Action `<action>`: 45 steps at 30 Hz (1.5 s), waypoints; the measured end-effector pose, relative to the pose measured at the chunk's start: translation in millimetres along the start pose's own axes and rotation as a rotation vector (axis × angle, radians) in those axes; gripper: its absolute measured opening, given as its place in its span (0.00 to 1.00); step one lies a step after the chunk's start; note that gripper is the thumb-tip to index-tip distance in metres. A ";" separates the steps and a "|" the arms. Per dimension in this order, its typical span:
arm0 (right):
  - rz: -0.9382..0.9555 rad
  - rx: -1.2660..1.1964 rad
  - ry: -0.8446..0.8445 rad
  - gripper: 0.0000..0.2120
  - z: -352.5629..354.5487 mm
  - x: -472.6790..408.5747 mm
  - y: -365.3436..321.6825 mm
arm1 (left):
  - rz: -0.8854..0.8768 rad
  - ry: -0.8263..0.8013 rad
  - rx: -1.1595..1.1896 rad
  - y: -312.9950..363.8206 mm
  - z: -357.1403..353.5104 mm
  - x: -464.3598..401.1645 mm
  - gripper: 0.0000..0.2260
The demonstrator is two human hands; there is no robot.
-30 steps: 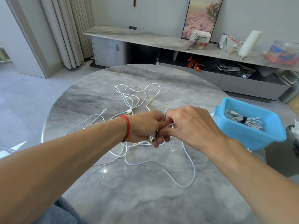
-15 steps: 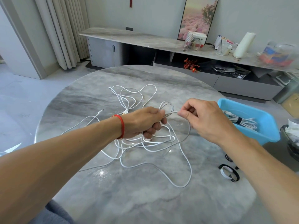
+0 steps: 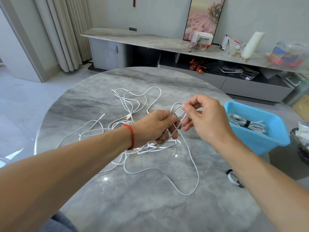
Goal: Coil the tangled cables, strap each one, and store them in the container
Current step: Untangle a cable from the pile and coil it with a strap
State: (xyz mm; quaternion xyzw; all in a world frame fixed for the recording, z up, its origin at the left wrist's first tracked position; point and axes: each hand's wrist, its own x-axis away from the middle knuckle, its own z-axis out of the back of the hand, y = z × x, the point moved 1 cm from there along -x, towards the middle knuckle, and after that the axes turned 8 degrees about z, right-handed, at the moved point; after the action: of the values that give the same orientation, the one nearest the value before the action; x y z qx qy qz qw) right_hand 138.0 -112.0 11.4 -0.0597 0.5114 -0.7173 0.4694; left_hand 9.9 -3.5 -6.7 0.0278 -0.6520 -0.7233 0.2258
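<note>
Left hand (image 3: 153, 128): curled round a small bunch of loops of the white cable (image 3: 177, 114), held just above the table (image 3: 150, 206).
Right hand (image 3: 205, 118): thumb and forefinger pinch the top of the newest loop, beside the left fist.
Loose cable: trails off the bunch into the tangle (image 3: 132, 104) on the table.
Doing it well: I'd lay each turn the same size and feed slack gently, so knots don't tighten.
Container (image 3: 260, 139): blue, at the right, one strapped coil (image 3: 245, 123) inside.
Strap (image 3: 233, 179): lies near the right forearm.

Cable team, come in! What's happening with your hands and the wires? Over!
Left hand grips small white coil. Right hand pinches its top loop. Loose cable tangled on table.
</note>
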 end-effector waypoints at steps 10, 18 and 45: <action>0.199 0.332 0.079 0.06 -0.4 -2.1 -8.9 | 0.002 -0.066 -0.024 4.1 0.7 4.6 0.14; 0.032 0.095 0.113 0.06 -9.8 0.2 -10.9 | 0.008 0.016 0.374 4.3 -2.7 2.1 0.11; 0.328 0.644 -0.459 0.11 -23.8 18.3 -30.1 | 0.214 0.014 0.169 -5.2 33.7 -0.1 0.11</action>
State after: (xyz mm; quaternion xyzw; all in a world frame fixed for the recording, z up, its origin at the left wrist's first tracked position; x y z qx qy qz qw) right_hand 96.0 -108.1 16.7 0.0139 0.1461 -0.7243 0.6737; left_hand -2.8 28.2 -6.7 -0.0179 -0.7083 -0.6372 0.3031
